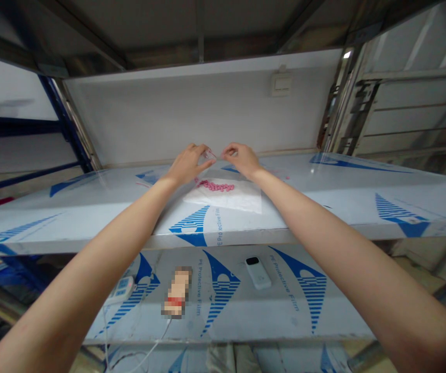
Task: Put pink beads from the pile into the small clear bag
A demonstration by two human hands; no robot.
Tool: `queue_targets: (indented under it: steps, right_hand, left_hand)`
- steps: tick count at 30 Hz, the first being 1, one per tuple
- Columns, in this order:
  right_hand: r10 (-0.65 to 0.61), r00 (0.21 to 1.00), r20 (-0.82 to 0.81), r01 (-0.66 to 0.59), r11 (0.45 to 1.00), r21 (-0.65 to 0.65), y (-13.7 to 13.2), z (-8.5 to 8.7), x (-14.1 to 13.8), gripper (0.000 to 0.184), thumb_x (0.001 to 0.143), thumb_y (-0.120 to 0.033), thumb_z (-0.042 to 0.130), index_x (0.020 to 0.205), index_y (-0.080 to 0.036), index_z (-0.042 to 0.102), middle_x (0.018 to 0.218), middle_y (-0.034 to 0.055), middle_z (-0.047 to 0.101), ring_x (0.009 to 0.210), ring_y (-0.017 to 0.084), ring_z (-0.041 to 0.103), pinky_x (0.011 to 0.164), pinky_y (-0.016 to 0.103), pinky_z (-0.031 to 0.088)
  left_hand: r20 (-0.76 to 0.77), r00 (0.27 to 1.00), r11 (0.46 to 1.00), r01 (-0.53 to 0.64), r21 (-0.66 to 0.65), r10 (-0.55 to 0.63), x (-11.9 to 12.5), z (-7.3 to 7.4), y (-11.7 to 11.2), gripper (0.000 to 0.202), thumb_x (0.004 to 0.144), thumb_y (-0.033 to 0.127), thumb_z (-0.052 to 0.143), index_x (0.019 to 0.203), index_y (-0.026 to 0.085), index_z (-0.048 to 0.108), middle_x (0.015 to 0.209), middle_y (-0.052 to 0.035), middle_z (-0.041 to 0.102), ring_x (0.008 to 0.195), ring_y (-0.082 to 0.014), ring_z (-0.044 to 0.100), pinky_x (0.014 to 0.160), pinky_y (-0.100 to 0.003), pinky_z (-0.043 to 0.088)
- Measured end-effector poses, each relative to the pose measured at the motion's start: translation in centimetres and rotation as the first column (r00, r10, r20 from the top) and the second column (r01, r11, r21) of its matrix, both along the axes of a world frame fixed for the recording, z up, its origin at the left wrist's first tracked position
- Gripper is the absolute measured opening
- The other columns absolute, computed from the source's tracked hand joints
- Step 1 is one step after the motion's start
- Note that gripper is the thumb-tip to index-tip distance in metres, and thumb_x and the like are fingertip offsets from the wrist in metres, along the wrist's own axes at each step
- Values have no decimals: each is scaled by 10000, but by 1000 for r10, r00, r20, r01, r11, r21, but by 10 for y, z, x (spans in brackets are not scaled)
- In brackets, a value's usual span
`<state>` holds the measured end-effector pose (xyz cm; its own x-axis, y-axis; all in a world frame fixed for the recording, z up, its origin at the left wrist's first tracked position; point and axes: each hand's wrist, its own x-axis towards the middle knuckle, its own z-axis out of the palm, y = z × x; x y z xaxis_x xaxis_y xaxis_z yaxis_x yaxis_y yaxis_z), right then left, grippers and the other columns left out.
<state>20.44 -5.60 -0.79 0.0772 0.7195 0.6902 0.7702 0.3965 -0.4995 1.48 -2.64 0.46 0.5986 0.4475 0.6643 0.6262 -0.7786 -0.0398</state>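
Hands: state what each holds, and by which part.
Left hand: a small clear item, gripped part unclear. Right hand: pinched, but anything held is too small to tell.

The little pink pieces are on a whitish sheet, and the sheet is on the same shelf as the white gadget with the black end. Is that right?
Not quite: in the head view, the whitish sheet with the little pink pieces is on the upper shelf, above the white gadget. The rest is right.
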Motion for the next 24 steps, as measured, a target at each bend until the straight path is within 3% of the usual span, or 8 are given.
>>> queue_targets:
  steps: [3, 5, 16, 20, 24]
  right_hand:
    - [224, 961, 161, -185, 956, -228, 1, -7, -4, 140, 763, -183, 722, 900, -183, 754, 921, 32, 745, 859, 163, 655, 784, 254, 457]
    - [325, 919, 222, -243, 913, -328, 1, -10, -8, 139, 771, -159, 715, 897, -190, 765, 937, 34, 751, 867, 161, 662, 792, 248, 460]
    - [247, 925, 290, -123, 914, -386, -7, -9, -10, 119, 771, -114, 690, 832, -185, 764, 886, 37, 754, 798, 154, 660, 693, 240, 448]
    - [177, 961, 215, -108, 949, -296, -2, -5, -5, 78, 752, -152, 722, 811, -186, 761, 846, 36, 749, 797, 167, 658, 728, 262, 463]
    - [136, 987, -88, -136, 991, 3, 3, 4, 0, 147, 768, -202, 723, 907, -164, 746, 905, 57, 743, 831, 164, 663, 784, 277, 488]
  left_hand:
    - [14, 999, 1000, -30, 1, 30, 0, 0, 0, 366, 916, 436, 539, 1164, 170, 580, 1083, -119, 628, 1073, -266, 569, 939, -397, 446]
    - [14, 999, 999, -35, 1, 35, 0, 1, 0, 357, 913, 436, 544, 1145, 168, 590, 1066, -120, 626, 1058, -266, 573, 931, -395, 447]
    - [7, 1000, 1000, -7, -6, 7, -1, 0, 2, 332, 916, 426, 544, 1133, 180, 588, 1071, -105, 627, 1081, -256, 567, 948, -392, 438]
    - [5, 1000, 1000, -14, -13, 14, -1, 0, 2, 347, 913, 430, 546, 1142, 173, 590, 1080, -112, 628, 1084, -262, 568, 949, -394, 441]
    - [-13, 1000, 999, -10, -32, 10, 1, 0, -1, 362, 915, 433, 543, 1147, 160, 590, 1086, -122, 627, 1091, -266, 570, 962, -403, 439]
